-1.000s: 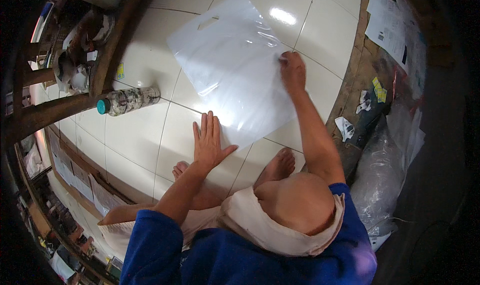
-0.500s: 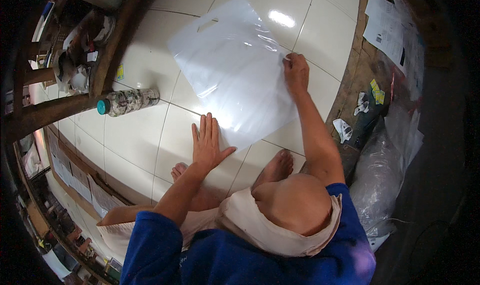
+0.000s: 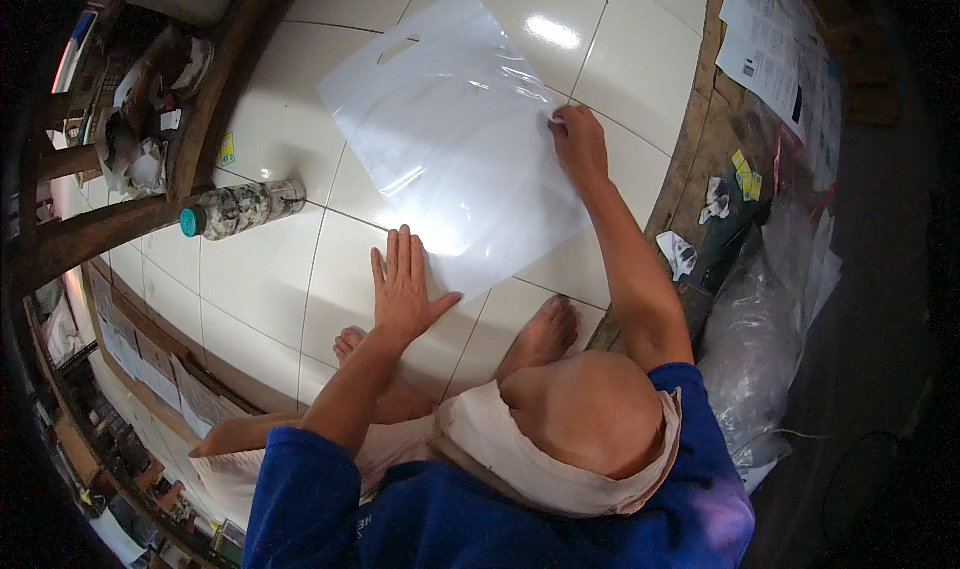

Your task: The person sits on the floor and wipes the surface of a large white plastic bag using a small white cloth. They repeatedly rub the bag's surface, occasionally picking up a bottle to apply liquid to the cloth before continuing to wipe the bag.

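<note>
A white translucent plastic bag [image 3: 455, 134] with a punched handle slot lies flat and slightly askew on the tiled floor. My left hand [image 3: 403, 287] rests palm down at its near-left edge, fingers stretched out and thumb spread along the plastic. At the bag's right edge, the fingers of my right hand [image 3: 580, 147] are closed in a pinch on the rim. Creases and glare run across the bag near those fingers.
Left of the bag, a clear bottle with a teal cap [image 3: 245, 209] lies on its side by a wooden shelf frame [image 3: 110, 231]. On the right are a brown board [image 3: 672, 184], printed sheets [image 3: 765, 44], white scraps [image 3: 677, 255] and a bulging clear plastic sack [image 3: 745, 359].
The whole view has shifted slightly, so everything sits a little further left. Both hands keep nearly the same places on the bag.
</note>
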Demonstrator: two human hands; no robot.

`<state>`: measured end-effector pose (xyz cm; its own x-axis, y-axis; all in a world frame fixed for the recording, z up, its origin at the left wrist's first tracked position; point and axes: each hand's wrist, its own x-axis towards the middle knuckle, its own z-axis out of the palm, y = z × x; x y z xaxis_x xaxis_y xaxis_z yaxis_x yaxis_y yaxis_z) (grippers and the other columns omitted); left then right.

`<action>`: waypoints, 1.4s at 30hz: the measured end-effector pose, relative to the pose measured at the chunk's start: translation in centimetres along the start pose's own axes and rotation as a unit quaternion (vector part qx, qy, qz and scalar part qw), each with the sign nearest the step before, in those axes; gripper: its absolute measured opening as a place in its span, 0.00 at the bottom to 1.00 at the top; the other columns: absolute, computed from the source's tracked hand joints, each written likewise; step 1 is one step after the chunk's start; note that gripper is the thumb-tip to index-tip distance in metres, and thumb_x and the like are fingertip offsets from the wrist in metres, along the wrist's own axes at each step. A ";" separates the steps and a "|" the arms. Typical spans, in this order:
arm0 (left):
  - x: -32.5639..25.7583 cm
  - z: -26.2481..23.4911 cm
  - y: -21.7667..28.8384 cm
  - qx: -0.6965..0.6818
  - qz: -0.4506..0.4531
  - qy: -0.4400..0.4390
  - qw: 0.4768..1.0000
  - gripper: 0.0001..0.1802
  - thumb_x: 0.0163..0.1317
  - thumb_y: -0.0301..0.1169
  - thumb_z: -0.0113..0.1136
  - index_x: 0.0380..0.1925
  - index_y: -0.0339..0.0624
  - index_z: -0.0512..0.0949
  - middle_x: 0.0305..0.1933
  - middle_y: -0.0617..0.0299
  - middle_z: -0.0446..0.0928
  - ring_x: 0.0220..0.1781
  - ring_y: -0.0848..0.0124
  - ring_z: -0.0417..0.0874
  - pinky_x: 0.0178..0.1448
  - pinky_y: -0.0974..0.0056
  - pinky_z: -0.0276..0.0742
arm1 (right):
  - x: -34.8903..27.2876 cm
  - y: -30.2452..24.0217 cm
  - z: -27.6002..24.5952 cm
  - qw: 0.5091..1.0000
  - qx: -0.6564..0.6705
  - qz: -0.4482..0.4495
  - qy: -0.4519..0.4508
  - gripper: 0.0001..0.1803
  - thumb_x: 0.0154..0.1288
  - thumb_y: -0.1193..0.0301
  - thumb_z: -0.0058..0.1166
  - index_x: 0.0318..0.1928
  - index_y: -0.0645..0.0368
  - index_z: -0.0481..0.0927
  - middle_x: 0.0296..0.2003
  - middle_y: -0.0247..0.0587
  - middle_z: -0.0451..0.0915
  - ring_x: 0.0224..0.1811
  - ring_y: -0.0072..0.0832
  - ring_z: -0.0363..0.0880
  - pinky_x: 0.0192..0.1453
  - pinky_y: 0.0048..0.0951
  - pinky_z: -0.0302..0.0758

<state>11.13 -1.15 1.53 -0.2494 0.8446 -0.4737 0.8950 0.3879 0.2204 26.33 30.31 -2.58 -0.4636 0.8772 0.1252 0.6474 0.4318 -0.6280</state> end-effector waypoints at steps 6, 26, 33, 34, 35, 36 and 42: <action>-0.1 0.7 -0.4 -0.009 0.022 0.051 0.998 0.63 0.50 0.62 0.67 0.71 0.25 0.49 0.77 0.36 0.43 0.80 0.45 0.40 0.77 0.34 0.38 | -9.5 2.4 -4.7 0.996 -0.018 0.088 -0.023 0.08 0.58 0.80 0.58 0.39 0.63 0.80 0.37 0.50 0.78 0.38 0.47 0.80 0.44 0.41 0.76; -0.7 1.5 -1.1 -0.051 0.035 0.102 0.993 0.63 0.48 0.62 0.68 0.69 0.24 0.51 0.76 0.36 0.46 0.79 0.42 0.44 0.77 0.36 0.41 | -10.2 -11.2 5.4 0.947 0.151 -0.190 -0.212 0.08 0.57 0.79 0.53 0.39 0.59 0.80 0.37 0.46 0.77 0.41 0.44 0.77 0.46 0.41 0.76; -1.2 1.7 -1.2 -0.063 0.009 0.076 0.995 0.58 0.54 0.64 0.60 0.69 0.28 0.54 0.75 0.39 0.49 0.80 0.48 0.43 0.79 0.39 0.38 | -11.5 -13.1 8.8 0.943 0.105 -0.208 -0.239 0.08 0.58 0.76 0.52 0.38 0.62 0.80 0.36 0.47 0.76 0.41 0.45 0.77 0.45 0.43 0.75; -1.2 1.8 -1.1 -0.066 0.007 0.073 0.995 0.57 0.54 0.64 0.60 0.70 0.29 0.54 0.76 0.40 0.48 0.80 0.48 0.43 0.79 0.39 0.38 | -10.7 -13.5 9.5 0.945 0.103 -0.206 -0.233 0.07 0.58 0.76 0.52 0.37 0.62 0.80 0.36 0.47 0.76 0.41 0.45 0.77 0.45 0.44 0.75; -1.2 1.8 -1.1 -0.068 0.007 0.070 0.995 0.57 0.55 0.64 0.60 0.70 0.29 0.54 0.76 0.40 0.48 0.80 0.48 0.42 0.79 0.39 0.37 | -9.7 -14.1 10.1 0.947 0.101 -0.204 -0.225 0.07 0.58 0.76 0.52 0.37 0.62 0.81 0.36 0.47 0.76 0.41 0.45 0.77 0.45 0.44 0.75; -1.1 1.8 -1.2 -0.070 0.006 0.068 0.995 0.57 0.55 0.64 0.60 0.70 0.30 0.54 0.76 0.40 0.48 0.80 0.48 0.42 0.79 0.39 0.37 | -8.6 -14.7 10.7 0.950 0.086 -0.203 -0.222 0.07 0.60 0.75 0.52 0.36 0.62 0.81 0.35 0.49 0.77 0.41 0.46 0.78 0.45 0.44 0.76; -1.2 1.5 -1.2 -0.085 0.006 0.065 0.994 0.58 0.52 0.63 0.64 0.70 0.32 0.55 0.75 0.38 0.47 0.79 0.46 0.43 0.78 0.38 0.38 | -0.7 -17.8 15.8 0.955 0.081 -0.233 -0.164 0.05 0.61 0.73 0.51 0.33 0.60 0.80 0.35 0.50 0.77 0.41 0.45 0.79 0.45 0.43 0.77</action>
<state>10.91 -3.18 0.57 -0.2957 0.8856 -0.3581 0.8248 0.4258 0.3720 5.55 18.67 -3.65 -0.8597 0.4741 0.1899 0.2349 0.6972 -0.6773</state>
